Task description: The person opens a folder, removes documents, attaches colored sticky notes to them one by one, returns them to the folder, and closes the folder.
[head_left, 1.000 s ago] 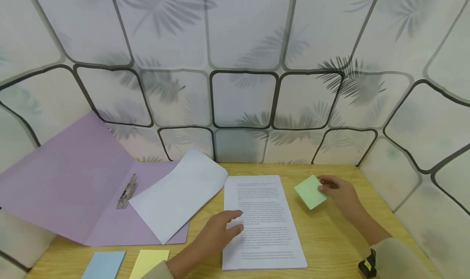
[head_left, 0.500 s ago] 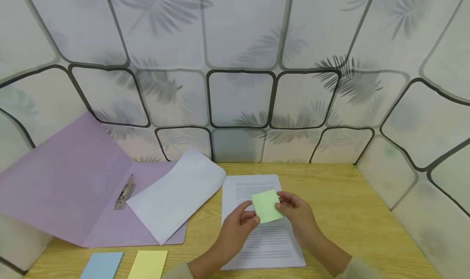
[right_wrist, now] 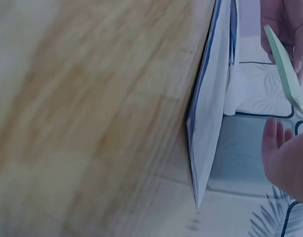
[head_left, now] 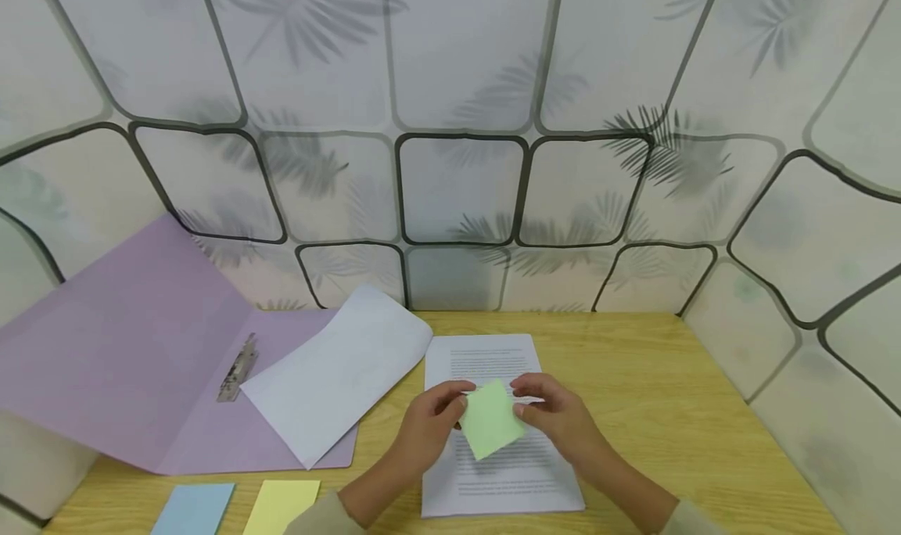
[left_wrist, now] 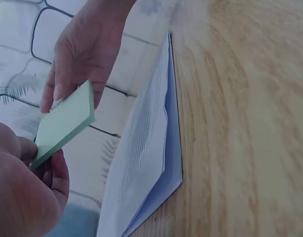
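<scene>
Nearest, the left hand's grip (head_left: 420, 429) pinches the left edge of a sticky-note pad (head_left: 490, 424), while the right hand's grip (head_left: 566, 425), loosely parted, stands at the pad's right edge, apparently not clasping it. Pale green, thin and nearly square, so without a clear long axis, the pad tilts cornerwise between the two, above printed sheets (head_left: 510, 484) on the wooden bench (head_left: 655, 398).

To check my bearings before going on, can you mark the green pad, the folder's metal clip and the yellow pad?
Green pad (head_left: 493, 424), head view: middle of its face.
Metal clip (head_left: 238, 368), head view: middle of its body.
Yellow pad (head_left: 278, 504), head view: its visible face.
</scene>
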The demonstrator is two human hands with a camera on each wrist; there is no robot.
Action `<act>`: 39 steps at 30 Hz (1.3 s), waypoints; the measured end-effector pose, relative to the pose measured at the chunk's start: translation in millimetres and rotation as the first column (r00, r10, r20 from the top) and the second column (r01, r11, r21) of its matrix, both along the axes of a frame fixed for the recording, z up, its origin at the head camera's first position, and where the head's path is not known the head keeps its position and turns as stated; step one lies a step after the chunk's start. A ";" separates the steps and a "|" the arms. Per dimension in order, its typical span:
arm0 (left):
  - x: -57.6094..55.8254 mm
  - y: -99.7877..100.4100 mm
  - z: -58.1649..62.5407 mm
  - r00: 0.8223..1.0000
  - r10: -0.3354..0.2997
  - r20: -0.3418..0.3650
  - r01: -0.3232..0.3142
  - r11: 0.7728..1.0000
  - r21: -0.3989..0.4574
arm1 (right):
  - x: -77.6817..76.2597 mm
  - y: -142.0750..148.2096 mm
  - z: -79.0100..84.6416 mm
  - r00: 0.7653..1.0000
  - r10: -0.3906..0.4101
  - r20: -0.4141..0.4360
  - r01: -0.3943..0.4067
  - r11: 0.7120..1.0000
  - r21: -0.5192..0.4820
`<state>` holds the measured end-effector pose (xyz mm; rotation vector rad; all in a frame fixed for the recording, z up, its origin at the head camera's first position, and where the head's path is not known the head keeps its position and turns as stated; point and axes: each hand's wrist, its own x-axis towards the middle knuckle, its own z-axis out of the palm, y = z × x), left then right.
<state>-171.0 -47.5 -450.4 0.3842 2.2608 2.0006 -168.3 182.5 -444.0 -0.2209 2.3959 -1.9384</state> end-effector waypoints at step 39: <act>4.8 -1.4 -2.7 0.988 -0.090 0.122 0.074 0.989 0.130 | 16.9 -14.7 -2.1 0.845 0.382 -0.375 -0.070 0.773 0.631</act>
